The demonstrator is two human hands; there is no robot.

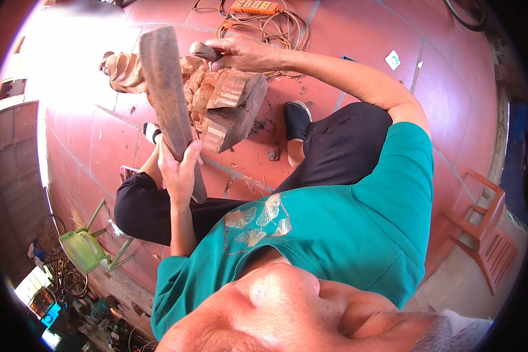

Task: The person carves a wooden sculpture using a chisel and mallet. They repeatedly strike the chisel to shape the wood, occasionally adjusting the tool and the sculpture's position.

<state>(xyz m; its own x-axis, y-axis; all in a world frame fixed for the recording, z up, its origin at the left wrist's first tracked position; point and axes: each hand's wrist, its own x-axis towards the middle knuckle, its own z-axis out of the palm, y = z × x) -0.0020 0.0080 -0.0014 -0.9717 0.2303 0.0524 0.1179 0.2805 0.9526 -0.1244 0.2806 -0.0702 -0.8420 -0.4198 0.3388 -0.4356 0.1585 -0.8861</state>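
Observation:
My left hand (180,169) is closed around the lower part of a long, flat wooden mallet (163,82), which stands upright across the view. Beyond it, my right hand (240,54) grips a chisel by its round wooden handle (204,51); the blade is hidden. Beneath that hand lies a wood carving (198,97) with fine curled relief. Its near end is a block (240,111) with pale, cut faces and a dark side. A smooth, folded part of the carving (126,73) shows left of the mallet, which covers some of the middle.
My legs are spread around the carving, and dark wood scraps (273,154) lie on the red tiled floor (358,53). An orange power strip (254,7) with tangled cord lies at the far side. A green chair (82,249) stands left, a red plastic chair (487,240) right.

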